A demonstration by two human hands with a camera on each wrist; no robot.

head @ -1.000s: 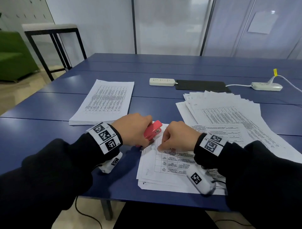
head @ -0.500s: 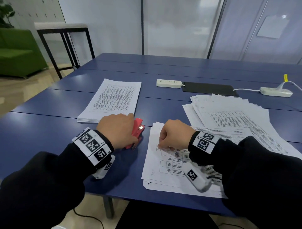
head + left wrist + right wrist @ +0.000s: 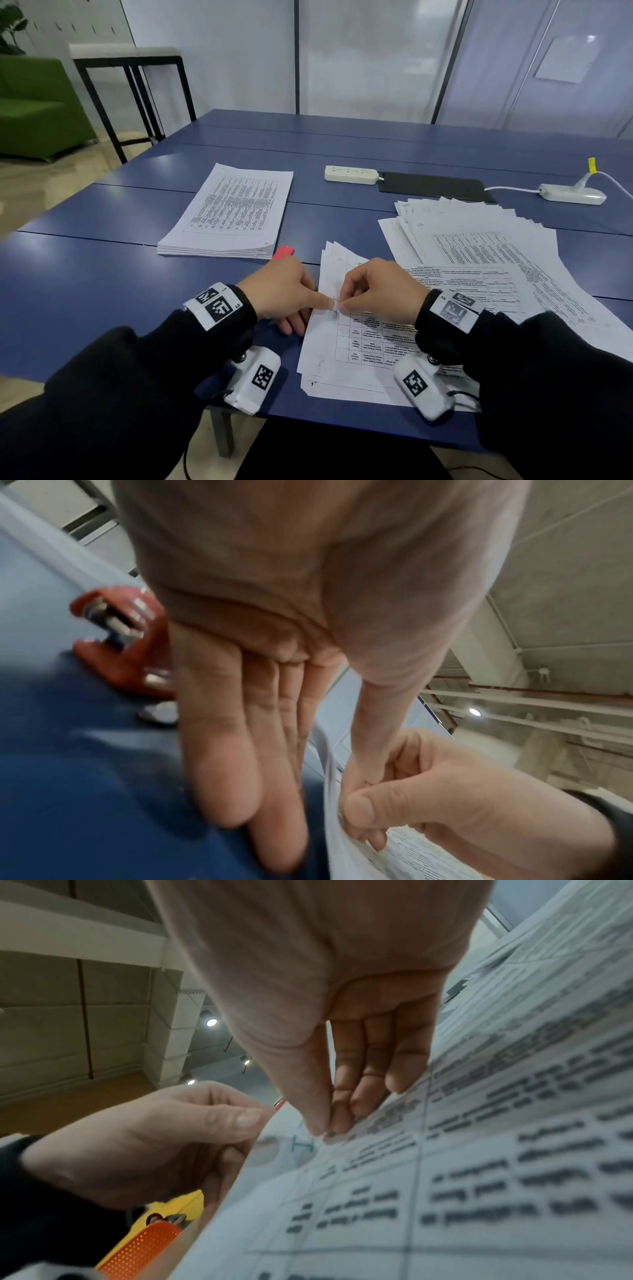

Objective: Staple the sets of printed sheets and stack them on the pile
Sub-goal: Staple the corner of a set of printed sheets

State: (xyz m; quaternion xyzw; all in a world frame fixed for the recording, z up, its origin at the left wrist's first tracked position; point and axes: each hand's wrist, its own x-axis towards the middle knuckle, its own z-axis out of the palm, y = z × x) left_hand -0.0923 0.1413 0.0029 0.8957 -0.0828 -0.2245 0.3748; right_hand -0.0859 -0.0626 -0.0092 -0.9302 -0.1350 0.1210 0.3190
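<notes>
Neat white stapled pile [image 3: 236, 209] waits toward the table's [image 3: 102, 291] left edge, red stapler [image 3: 283, 252] beside it. Left hand [image 3: 279, 296] and right hand [image 3: 378, 289] both pinch the printed set's [image 3: 359, 342] corner, near the front edge. Best keep edges flush when lifting.

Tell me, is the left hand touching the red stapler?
Apart. In the left wrist view the stapler lies on the table beyond the left hand, whose thumb presses the sheets instead.

Black sleeves [image 3: 113, 377]; white marker-printed wristbands [image 3: 215, 306] and wrist cameras [image 3: 255, 382].
</notes>
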